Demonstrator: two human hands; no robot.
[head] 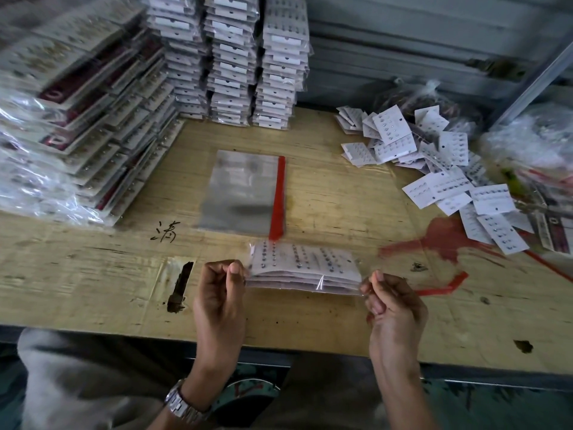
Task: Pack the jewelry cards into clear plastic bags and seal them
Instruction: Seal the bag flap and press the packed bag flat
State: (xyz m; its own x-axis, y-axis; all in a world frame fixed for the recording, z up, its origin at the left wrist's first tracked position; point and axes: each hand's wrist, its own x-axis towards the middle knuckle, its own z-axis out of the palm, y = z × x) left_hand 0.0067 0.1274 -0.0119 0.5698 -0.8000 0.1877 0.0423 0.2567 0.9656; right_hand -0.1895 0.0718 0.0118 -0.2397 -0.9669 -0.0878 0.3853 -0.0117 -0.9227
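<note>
**Bagged cards held at both ends over the near edge of the table**

A bagged stack of jewelry cards (305, 268) sits near the middle of the wooden table (93, 274), close to its near edge, held between the two hands. The cards are white, dotted with rows of small studs, and several layers show along the near side under clear plastic.

The left hand (220, 293) pinches the left end of the bag between thumb and curled fingers. The right hand (392, 308) is curled at the right end, thumb against forefinger, nipping the clear plastic there. A wristwatch (183, 401) is on the left wrist.

Just beyond the held bag lies a flat pile of clear bags (242, 193) with a red band (278, 197) along its right edge. A loose red strip (446, 285) lies on the table just right of the right hand, near a red stain (443, 240).

To the far right, loose jewelry cards (434, 169) are scattered in a heap. Tall packed stacks (232, 57) stand at the far side, and more bagged stacks (77, 113) lean along the left. A handwritten mark (164, 232) shows on the wood left of the clear bags.
</note>
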